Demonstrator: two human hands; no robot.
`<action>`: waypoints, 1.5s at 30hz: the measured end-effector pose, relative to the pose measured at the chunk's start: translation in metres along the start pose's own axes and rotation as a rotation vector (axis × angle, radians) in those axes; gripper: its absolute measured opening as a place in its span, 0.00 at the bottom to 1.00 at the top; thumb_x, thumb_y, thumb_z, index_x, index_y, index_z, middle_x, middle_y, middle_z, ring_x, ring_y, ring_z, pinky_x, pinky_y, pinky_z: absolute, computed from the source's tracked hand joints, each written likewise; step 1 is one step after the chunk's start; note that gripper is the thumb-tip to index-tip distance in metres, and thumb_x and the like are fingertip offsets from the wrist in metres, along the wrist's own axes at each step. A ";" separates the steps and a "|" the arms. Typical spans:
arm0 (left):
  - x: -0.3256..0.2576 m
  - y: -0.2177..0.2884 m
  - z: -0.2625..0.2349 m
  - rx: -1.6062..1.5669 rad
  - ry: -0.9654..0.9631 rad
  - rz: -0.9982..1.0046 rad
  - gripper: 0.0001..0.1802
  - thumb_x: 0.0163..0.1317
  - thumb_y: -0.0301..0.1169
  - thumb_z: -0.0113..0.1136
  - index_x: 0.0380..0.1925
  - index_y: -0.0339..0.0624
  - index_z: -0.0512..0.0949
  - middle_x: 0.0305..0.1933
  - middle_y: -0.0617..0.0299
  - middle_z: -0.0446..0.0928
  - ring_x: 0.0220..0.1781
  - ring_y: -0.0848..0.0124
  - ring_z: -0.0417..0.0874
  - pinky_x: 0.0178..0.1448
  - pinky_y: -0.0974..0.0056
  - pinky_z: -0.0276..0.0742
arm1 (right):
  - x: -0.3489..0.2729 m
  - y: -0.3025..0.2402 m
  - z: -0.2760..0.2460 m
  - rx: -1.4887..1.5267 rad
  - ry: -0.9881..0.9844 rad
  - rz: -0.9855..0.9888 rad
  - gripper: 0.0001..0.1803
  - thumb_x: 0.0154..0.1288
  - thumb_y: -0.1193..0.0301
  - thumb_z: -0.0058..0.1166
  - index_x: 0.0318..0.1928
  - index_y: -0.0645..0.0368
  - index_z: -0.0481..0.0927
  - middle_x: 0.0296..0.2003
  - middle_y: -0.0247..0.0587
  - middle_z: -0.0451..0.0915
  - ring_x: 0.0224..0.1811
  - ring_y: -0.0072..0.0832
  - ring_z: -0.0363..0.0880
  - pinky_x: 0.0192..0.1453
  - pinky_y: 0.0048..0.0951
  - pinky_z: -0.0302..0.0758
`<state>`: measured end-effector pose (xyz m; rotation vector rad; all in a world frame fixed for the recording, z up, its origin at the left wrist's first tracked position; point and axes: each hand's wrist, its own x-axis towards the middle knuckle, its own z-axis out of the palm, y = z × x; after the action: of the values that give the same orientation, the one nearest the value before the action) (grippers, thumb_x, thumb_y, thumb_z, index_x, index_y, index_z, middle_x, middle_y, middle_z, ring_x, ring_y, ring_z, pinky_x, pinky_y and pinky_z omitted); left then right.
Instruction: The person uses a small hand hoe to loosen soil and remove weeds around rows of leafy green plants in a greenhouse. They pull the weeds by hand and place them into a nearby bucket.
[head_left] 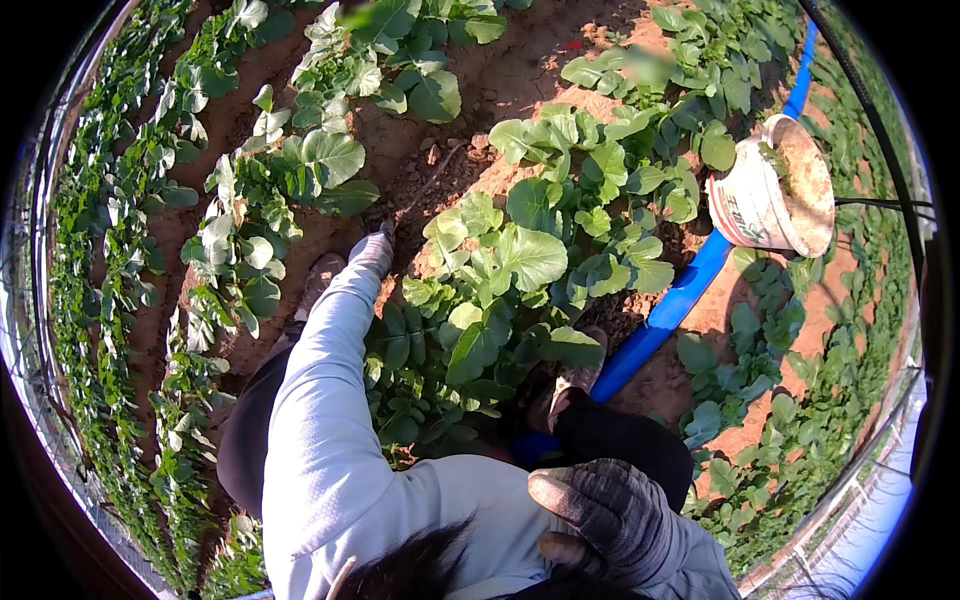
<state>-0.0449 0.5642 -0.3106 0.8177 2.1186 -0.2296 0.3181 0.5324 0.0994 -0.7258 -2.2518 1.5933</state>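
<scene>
My left arm reaches forward in a pale sleeve. Its gloved left hand (374, 248) is low over the soil between two rows of leafy green plants (525, 258). The fingers are too small and foreshortened to make out. A thin twig-like line (432, 184) runs away from the fingertips across the soil; whether the hand holds it does not show. My right hand (615, 515), in a grey knit glove with brownish fingertips, is drawn back near my body above my dark-trousered knee. Its fingers curl inward, and anything inside them is hidden.
A white bucket (735, 205), soiled inside, tilts among the plants at the right. A blue hose (665, 318) runs along the soil past my right shoe (572, 375). More leafy rows (110, 330) stand at the left. A dark cable (870, 110) hangs at the right.
</scene>
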 end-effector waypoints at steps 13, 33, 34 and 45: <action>-0.065 -0.123 0.007 0.380 0.069 0.077 0.27 0.61 0.31 0.44 0.62 0.51 0.59 0.41 0.43 0.77 0.43 0.52 0.79 0.47 0.53 0.72 | -0.024 -0.002 -0.013 0.006 -0.008 0.031 0.23 0.54 0.62 0.58 0.48 0.61 0.74 0.41 0.46 0.78 0.40 0.41 0.79 0.41 0.36 0.74; 0.029 0.149 -0.031 -0.398 0.116 0.407 0.23 0.68 0.44 0.36 0.46 0.35 0.71 0.44 0.48 0.76 0.46 0.55 0.76 0.48 0.59 0.71 | -0.018 0.023 -0.019 -0.110 0.000 0.046 0.28 0.48 0.66 0.65 0.51 0.61 0.72 0.42 0.45 0.79 0.41 0.40 0.80 0.43 0.35 0.77; 0.028 0.177 -0.038 -0.150 0.191 0.447 0.25 0.68 0.45 0.33 0.45 0.34 0.71 0.43 0.46 0.76 0.47 0.51 0.76 0.49 0.56 0.70 | -0.011 0.023 -0.023 -0.160 0.020 0.025 0.28 0.50 0.69 0.63 0.52 0.63 0.71 0.40 0.46 0.78 0.37 0.38 0.79 0.39 0.33 0.76; 0.063 0.246 -0.039 -0.247 0.158 0.179 0.36 0.66 0.52 0.23 0.46 0.34 0.75 0.48 0.45 0.75 0.54 0.53 0.73 0.59 0.57 0.64 | 0.013 0.034 -0.035 -0.240 0.147 0.105 0.26 0.46 0.73 0.62 0.49 0.63 0.73 0.38 0.46 0.79 0.33 0.39 0.79 0.35 0.34 0.76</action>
<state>0.0560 0.8006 -0.3050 0.8937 2.1493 0.1930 0.3330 0.5757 0.0786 -1.0037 -2.3534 1.2773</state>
